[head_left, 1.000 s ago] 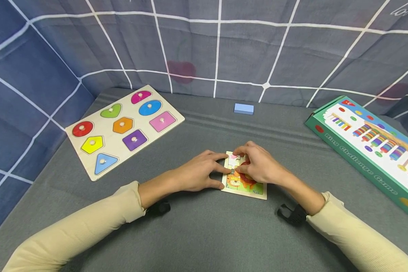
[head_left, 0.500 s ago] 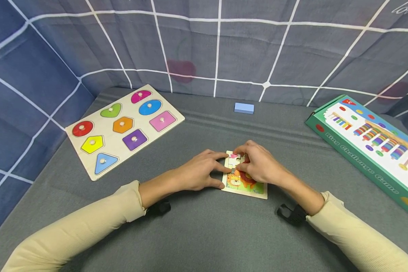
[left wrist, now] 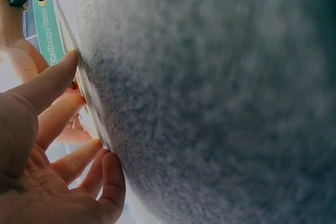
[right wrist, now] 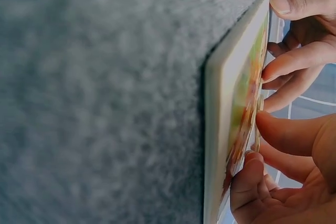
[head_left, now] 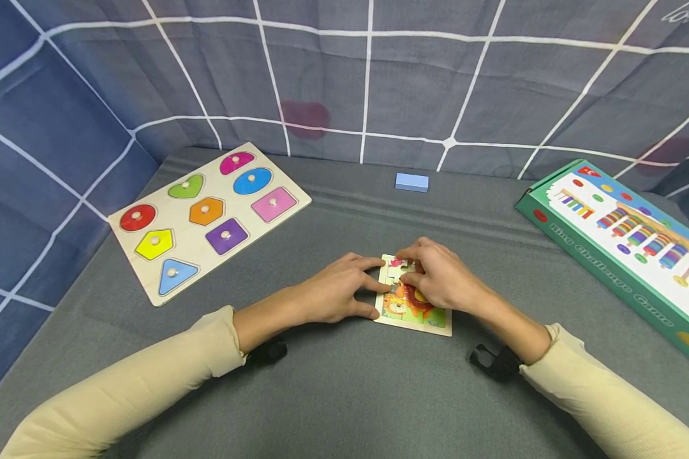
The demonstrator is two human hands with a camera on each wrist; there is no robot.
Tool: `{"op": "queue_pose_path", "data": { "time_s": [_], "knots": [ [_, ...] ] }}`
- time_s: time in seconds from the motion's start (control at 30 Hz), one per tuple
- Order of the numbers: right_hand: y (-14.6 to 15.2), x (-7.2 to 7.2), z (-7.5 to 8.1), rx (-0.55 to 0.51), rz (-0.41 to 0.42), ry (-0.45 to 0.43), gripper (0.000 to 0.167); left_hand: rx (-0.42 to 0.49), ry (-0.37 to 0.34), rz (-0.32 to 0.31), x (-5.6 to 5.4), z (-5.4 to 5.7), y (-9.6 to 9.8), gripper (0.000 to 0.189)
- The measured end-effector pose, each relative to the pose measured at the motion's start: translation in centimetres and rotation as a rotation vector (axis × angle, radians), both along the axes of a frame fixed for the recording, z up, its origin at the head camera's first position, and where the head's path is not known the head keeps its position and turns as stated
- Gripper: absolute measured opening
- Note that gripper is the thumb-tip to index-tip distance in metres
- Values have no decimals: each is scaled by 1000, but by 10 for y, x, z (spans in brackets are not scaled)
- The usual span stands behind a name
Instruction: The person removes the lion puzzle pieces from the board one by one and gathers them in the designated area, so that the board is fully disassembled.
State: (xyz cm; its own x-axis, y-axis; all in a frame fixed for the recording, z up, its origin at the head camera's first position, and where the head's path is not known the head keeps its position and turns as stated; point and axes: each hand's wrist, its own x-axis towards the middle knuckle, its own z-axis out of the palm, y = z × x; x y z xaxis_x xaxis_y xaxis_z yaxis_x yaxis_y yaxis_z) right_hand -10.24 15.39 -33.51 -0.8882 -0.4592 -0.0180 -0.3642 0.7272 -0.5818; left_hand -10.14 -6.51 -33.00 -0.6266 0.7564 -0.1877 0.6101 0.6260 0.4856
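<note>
A small jigsaw puzzle (head_left: 399, 322) with a lion picture and a pale wooden border lies flat before the person. Spread fingers of the left hand (head_left: 341, 292) touch its left side, the thumb at the near left corner and other fingertips along the border. Over the puzzle's upper right part, the right hand (head_left: 443, 279) pinches a thin puzzle piece (right wrist: 257, 141) between thumb and fingers, close to the picture surface. Most of that piece is hidden by the hand. From the left wrist view, the left fingertips (left wrist: 97, 144) line the puzzle's edge.
A wooden shape board (head_left: 184, 255) with colourful knobbed pieces lies at the left. A blue block (head_left: 411, 183) is near the back curtain (head_left: 333, 76). At the right stands a green game box (head_left: 603, 268). Grey cloth (head_left: 344, 395) covers the table.
The right thumb and fingers have shifted slightly over the upper part of the puzzle, baring a little more of the pink picture near its top. The left hand has stayed put.
</note>
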Motion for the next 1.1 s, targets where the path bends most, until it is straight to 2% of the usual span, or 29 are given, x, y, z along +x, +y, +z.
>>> {"op": "queue_pose_path", "data": {
  "time_s": [0.2,0.5,0.87,1.1],
  "knots": [
    [4,2,1,-31,-9,2,30,10,-3,6,1,-1,-1,50],
    [18,13,4,-103,-30,5,27,25,-9,2,1,-2,-1,48],
    [42,30,8,-156,-39,52,25,43,-13,13,2,-1,0,48],
    [65,35,4,-140,-66,106,26,38,-10,13,2,-1,-1,48]
  ]
}}
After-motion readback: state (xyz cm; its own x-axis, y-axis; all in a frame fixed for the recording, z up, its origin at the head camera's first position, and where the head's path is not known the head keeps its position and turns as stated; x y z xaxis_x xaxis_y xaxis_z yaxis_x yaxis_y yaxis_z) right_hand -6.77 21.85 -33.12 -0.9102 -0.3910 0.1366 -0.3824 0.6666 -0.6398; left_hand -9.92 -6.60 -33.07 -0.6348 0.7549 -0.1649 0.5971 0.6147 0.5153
